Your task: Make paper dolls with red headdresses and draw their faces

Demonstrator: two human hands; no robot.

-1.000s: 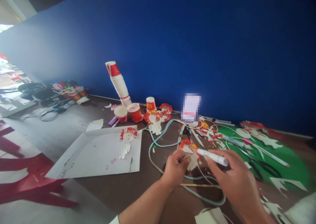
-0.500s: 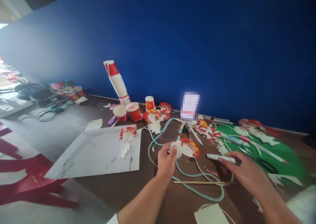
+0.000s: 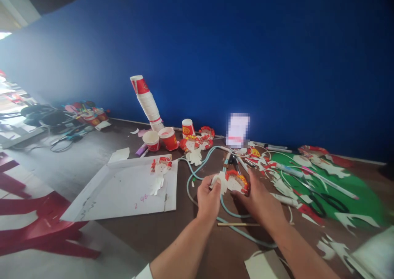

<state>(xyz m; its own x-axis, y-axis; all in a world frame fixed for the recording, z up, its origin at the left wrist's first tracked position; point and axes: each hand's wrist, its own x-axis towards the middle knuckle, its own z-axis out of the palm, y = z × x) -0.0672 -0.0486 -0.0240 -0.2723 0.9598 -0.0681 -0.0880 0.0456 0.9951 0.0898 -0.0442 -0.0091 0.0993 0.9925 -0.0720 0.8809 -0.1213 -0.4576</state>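
Note:
My left hand pinches a white paper cutout doll by its body, between thumb and fingers. The doll's round head has hair of red and yellow paper strips and points right. My right hand is at the right edge of the head, thumb low and index finger raised, spread around it; whether they touch it is hard to tell. A white marker lies on the table just right of this hand. Another paper doll rests on a white board to the left.
A leaning stack of paper cups stands by the blue wall, with single cups beside it. Blue-green cord loops around my hands. A wooden stick lies nearer. Scissors and paper scraps lie on a green sheet.
My right hand has let go of the white marker, left it on the table, and moved left to the doll's head. My left hand still holds the doll in about the same place.

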